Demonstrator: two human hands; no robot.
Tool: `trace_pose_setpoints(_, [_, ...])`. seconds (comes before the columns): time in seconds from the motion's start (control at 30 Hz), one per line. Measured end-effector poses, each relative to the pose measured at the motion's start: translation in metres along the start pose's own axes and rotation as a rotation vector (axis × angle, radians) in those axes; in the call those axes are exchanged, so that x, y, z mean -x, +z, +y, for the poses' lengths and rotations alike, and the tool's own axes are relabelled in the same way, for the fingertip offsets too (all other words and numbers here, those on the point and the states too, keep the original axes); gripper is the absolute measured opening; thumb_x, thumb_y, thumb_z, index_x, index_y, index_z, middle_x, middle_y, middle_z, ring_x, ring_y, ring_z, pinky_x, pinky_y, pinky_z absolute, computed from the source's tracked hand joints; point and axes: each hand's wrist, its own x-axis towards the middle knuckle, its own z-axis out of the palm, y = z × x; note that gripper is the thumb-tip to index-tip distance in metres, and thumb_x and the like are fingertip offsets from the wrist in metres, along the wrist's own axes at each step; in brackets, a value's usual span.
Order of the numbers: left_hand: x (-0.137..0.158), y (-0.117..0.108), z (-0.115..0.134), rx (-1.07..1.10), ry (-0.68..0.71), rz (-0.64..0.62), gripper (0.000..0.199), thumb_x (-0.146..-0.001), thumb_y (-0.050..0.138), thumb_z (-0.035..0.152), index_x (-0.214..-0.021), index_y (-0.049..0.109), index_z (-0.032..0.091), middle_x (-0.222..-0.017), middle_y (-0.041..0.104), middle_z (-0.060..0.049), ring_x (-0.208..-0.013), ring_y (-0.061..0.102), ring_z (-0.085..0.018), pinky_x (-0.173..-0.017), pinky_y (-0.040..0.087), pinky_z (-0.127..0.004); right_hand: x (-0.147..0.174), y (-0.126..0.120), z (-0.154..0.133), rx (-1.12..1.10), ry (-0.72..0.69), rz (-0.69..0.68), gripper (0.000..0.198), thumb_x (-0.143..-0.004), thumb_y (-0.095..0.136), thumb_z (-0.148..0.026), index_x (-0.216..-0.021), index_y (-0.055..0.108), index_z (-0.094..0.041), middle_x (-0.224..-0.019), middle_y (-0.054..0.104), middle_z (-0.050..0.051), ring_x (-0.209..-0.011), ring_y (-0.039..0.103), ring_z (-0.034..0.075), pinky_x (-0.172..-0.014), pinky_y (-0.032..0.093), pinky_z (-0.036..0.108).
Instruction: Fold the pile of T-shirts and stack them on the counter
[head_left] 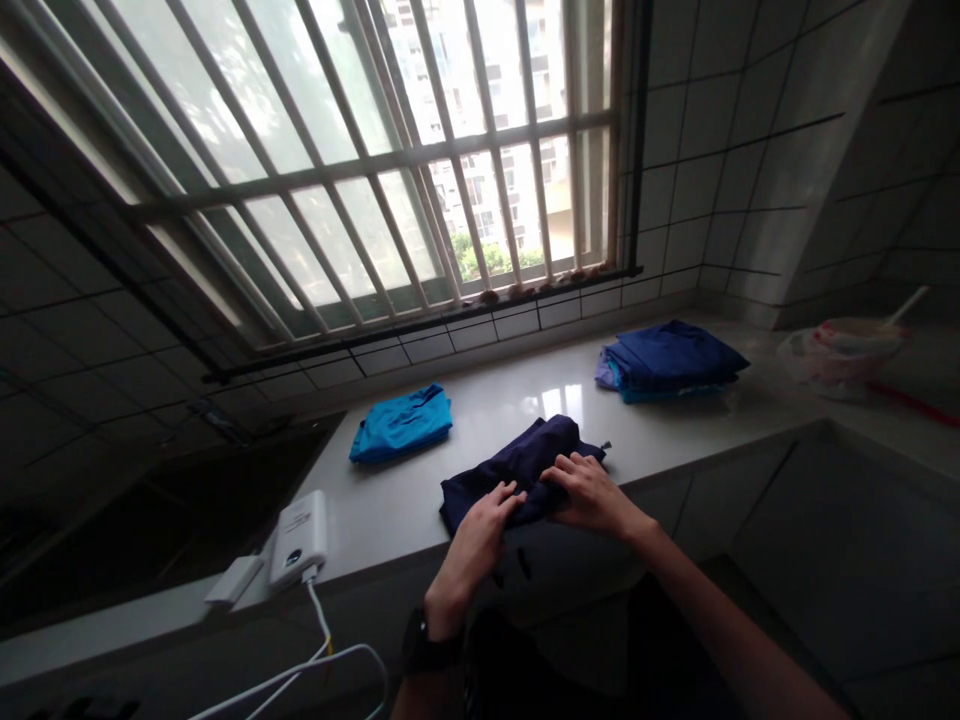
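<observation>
A dark navy folded cloth (pixel 517 462) lies at the front edge of the countertop, its upper side bunched and wrinkled. My left hand (pixel 484 525) grips its near edge with curled fingers, and a dark band circles that wrist. At the cloth's right part, my right hand (pixel 589 495) is closed on the near edge, fingertips on top and thumb hidden below. A small tab sticks out at the cloth's right end. Farther back on the left rests a bright blue folded cloth (pixel 403 424). Back right, a stack of folded cloths (pixel 667 358) has a navy one on top.
The pale countertop (pixel 517 385) runs below a barred window (pixel 450 150). At front left, a white power bank (pixel 300 538) with a cable sits beside a small white block (pixel 234 580), near a dark sink (pixel 172 500). A plastic-bagged bowl (pixel 844 350) stands far right.
</observation>
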Motion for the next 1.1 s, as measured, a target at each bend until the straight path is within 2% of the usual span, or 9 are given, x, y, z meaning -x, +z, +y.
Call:
trace_pose_setpoints(0.13, [0.007, -0.021, -0.010, 0.041, -0.097, 0.001, 0.075, -0.067, 0.046, -0.010, -0.127, 0.068, 0.027, -0.138, 0.067, -0.005, -0.128, 0.063, -0.021, -0.111, 0.050, -0.036, 0.007, 0.004, -0.009, -0.028, -0.025, 0.038, 0.036, -0.082, 0.079, -0.032, -0.115, 0.066, -0.024, -0.120, 0.065, 0.007, -0.110, 0.059, 0.026, -0.096, 0.044, 0.040])
trace_pose_setpoints(0.37, [0.006, 0.015, 0.007, -0.099, -0.101, 0.139, 0.082, -0.074, 0.064, 0.014, -0.153, 0.043, 0.023, -0.157, 0.047, -0.015, -0.145, 0.044, -0.032, -0.117, 0.039, -0.050, 0.016, 0.031, -0.019, -0.037, 0.061, 0.212, 0.039, -0.085, 0.075, -0.026, -0.122, 0.062, -0.023, -0.131, 0.062, 0.011, -0.121, 0.056, 0.029, -0.106, 0.042, 0.046])
trace_pose_setpoints(0.53, [0.009, 0.020, 0.002, -0.165, -0.099, 0.142, 0.064, -0.089, 0.058, 0.017, -0.151, 0.045, 0.022, -0.147, 0.058, -0.013, -0.132, 0.057, -0.028, -0.102, 0.049, -0.043, 0.017, 0.030, -0.036, -0.006, 0.129, 0.230, 0.042, -0.085, 0.076, -0.029, -0.124, 0.063, -0.022, -0.128, 0.064, 0.013, -0.118, 0.059, 0.030, -0.109, 0.041, 0.051])
trace_pose_setpoints(0.63, [0.014, 0.014, 0.004, -0.219, -0.086, 0.112, 0.060, -0.089, 0.049, 0.005, -0.147, 0.049, 0.020, -0.143, 0.062, -0.011, -0.122, 0.062, -0.026, -0.095, 0.053, -0.040, 0.014, 0.034, -0.046, 0.049, 0.039, 0.208, 0.051, -0.088, 0.072, -0.023, -0.137, 0.059, -0.027, -0.136, 0.061, 0.013, -0.129, 0.054, 0.032, -0.115, 0.036, 0.054])
trace_pose_setpoints(0.73, [0.022, 0.007, 0.011, -0.196, -0.073, 0.128, 0.056, -0.086, 0.047, 0.002, -0.139, 0.056, 0.018, -0.130, 0.069, -0.011, -0.113, 0.065, -0.025, -0.096, 0.053, -0.038, 0.006, 0.031, -0.035, 0.015, -0.154, 0.117, 0.044, -0.090, 0.062, -0.009, -0.129, 0.064, -0.028, -0.140, 0.061, 0.010, -0.136, 0.051, 0.026, -0.115, 0.039, 0.046])
trace_pose_setpoints(0.8, [0.028, 0.003, 0.010, -0.112, -0.025, 0.130, 0.051, -0.088, 0.057, 0.013, -0.139, 0.056, 0.019, -0.125, 0.071, -0.010, -0.114, 0.065, -0.025, -0.100, 0.053, -0.039, -0.001, 0.023, -0.016, -0.036, -0.234, 0.040, 0.046, -0.087, 0.055, 0.000, -0.122, 0.068, -0.027, -0.138, 0.063, 0.007, -0.137, 0.051, 0.022, -0.117, 0.038, 0.044])
trace_pose_setpoints(0.9, [0.037, 0.005, -0.003, -0.069, 0.121, 0.106, 0.079, -0.078, 0.077, 0.033, -0.150, 0.045, 0.024, -0.149, 0.057, -0.012, -0.134, 0.054, -0.032, -0.111, 0.046, -0.048, -0.004, 0.009, 0.010, -0.047, -0.140, 0.050, 0.053, -0.079, 0.053, 0.005, -0.123, 0.068, -0.023, -0.145, 0.059, 0.010, -0.144, 0.044, 0.026, -0.121, 0.030, 0.052])
trace_pose_setpoints(1.0, [0.040, 0.017, -0.022, -0.176, 0.189, 0.150, 0.087, -0.074, 0.077, 0.018, -0.153, 0.040, 0.028, -0.160, 0.044, -0.010, -0.144, 0.045, -0.034, -0.114, 0.041, -0.053, 0.003, 0.004, 0.016, -0.054, -0.136, 0.055, 0.068, -0.073, 0.060, 0.000, -0.138, 0.060, -0.020, -0.157, 0.046, 0.016, -0.152, 0.032, 0.031, -0.123, 0.020, 0.058])
trace_pose_setpoints(1.1, [0.036, 0.028, -0.030, -0.215, 0.190, 0.268, 0.070, -0.080, 0.061, -0.001, -0.144, 0.052, 0.025, -0.143, 0.063, -0.010, -0.125, 0.061, -0.027, -0.103, 0.048, -0.044, 0.016, 0.011, 0.008, -0.091, -0.300, -0.066, 0.085, -0.069, 0.066, -0.007, -0.150, 0.048, -0.024, -0.162, 0.040, 0.013, -0.153, 0.030, 0.030, -0.125, 0.016, 0.057])
